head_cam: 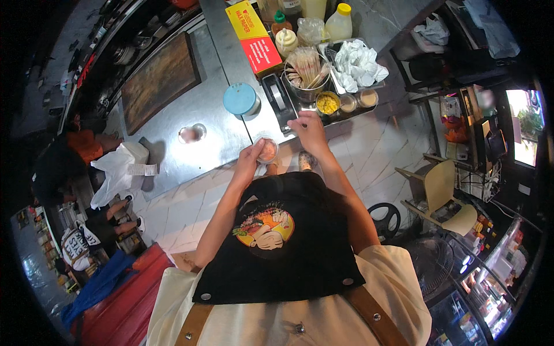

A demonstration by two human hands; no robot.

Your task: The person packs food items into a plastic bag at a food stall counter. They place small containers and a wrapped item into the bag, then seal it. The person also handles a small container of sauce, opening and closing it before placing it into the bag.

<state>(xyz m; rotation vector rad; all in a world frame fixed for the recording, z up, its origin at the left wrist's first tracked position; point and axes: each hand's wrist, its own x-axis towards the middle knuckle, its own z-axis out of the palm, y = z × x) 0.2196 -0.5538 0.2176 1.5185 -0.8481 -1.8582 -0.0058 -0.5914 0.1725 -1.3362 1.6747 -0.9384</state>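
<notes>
My left hand [246,165] grips a small clear cup [268,151] with pinkish-orange contents, thumb over its rim, just off the counter's front edge. My right hand [310,135] is bent at the front end of a black tape dispenser [278,101]. Its fingertips are close together, and whether they pinch a strip of tape is too small to tell. Beyond the dispenser's right side sits a metal cup of yellow corn-like pieces [327,103]. Left of the dispenser stands a container with a light-blue lid [239,98].
The steel counter [207,158] bears a cutting board [162,82], a white plastic bag [125,166] with a paper slip, a wax paper box [253,36], a tub of wrapped sticks [305,71] and sauce bottles [285,41]. A chair [439,194] stands right; a seated person [82,246] is left.
</notes>
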